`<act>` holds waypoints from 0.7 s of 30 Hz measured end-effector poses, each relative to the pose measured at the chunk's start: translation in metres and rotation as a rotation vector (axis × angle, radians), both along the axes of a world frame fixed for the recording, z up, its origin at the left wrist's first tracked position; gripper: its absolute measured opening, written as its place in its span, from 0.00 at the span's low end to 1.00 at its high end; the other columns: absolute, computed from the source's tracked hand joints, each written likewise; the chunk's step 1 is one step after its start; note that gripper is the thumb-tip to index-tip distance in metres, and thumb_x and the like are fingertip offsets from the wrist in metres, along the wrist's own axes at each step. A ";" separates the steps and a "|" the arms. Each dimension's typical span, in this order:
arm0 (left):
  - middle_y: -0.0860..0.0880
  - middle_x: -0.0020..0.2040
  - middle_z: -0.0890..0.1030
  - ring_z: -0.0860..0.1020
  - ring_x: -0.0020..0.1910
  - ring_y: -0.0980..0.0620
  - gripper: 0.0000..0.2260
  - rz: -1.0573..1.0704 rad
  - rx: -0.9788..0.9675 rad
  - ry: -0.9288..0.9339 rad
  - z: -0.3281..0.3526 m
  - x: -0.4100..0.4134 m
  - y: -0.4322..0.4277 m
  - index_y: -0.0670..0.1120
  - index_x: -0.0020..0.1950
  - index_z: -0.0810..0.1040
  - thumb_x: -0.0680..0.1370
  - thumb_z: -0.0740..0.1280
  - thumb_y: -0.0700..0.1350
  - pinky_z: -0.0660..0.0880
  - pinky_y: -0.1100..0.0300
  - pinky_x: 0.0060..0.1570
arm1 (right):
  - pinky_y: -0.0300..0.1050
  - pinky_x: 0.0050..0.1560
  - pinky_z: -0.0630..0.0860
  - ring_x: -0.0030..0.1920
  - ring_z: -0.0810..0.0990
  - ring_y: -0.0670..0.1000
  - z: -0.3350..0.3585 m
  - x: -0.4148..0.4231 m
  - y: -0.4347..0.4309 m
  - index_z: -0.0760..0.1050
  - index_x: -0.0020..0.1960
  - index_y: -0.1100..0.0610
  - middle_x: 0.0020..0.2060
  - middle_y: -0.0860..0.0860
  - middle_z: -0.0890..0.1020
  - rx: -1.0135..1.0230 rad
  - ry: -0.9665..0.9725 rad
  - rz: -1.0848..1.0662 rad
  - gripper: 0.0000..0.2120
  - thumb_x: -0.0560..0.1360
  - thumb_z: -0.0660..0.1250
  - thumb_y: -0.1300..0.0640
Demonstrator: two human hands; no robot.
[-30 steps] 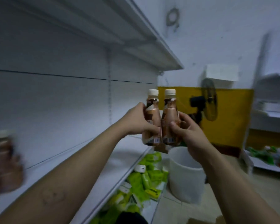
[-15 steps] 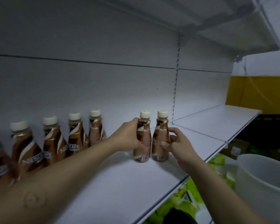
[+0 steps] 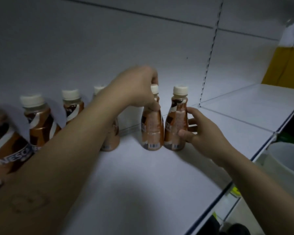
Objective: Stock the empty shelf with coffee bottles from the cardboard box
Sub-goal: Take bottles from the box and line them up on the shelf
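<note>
Brown-labelled left bottle (image 3: 152, 128) and right bottle (image 3: 176, 123) stand upright, side by side, on the white shelf (image 3: 143, 180). My left hand (image 3: 137, 89) pinches the left bottle's neck from above; my right hand (image 3: 204, 133) curls round the right bottle. My left forearm (image 3: 75, 150) partly hides the row of bottles (image 3: 39, 119) leftward; a white bucket (image 3: 288, 160) sits below right.

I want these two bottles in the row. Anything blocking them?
Nothing visible. Bare shelf lies between the left bottle, gripped by the left hand, and the nearest row bottle; the right hand holds the right bottle beside it.
</note>
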State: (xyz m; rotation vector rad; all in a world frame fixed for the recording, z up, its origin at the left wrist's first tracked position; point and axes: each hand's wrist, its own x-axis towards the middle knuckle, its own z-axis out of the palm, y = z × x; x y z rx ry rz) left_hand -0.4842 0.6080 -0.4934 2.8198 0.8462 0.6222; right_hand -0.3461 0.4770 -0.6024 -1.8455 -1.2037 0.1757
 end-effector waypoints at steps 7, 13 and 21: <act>0.44 0.45 0.75 0.75 0.53 0.41 0.18 0.289 0.412 0.129 -0.002 -0.010 0.027 0.47 0.52 0.75 0.67 0.76 0.50 0.64 0.47 0.60 | 0.58 0.52 0.81 0.53 0.81 0.56 0.004 -0.003 0.084 0.66 0.69 0.47 0.59 0.53 0.78 -0.070 0.050 0.141 0.28 0.73 0.69 0.62; 0.39 0.51 0.75 0.68 0.61 0.39 0.17 0.407 0.458 0.234 -0.002 -0.004 0.038 0.46 0.48 0.69 0.69 0.73 0.52 0.59 0.44 0.63 | 0.56 0.48 0.82 0.50 0.82 0.54 -0.009 -0.007 0.106 0.72 0.63 0.50 0.53 0.52 0.79 0.036 0.112 0.092 0.22 0.72 0.72 0.60; 0.41 0.43 0.72 0.69 0.59 0.40 0.15 0.440 0.525 0.254 -0.008 -0.002 0.032 0.47 0.40 0.65 0.70 0.70 0.51 0.59 0.45 0.63 | 0.43 0.57 0.76 0.56 0.81 0.51 -0.021 -0.019 0.095 0.66 0.71 0.51 0.61 0.50 0.79 -0.010 -0.120 0.074 0.21 0.79 0.62 0.53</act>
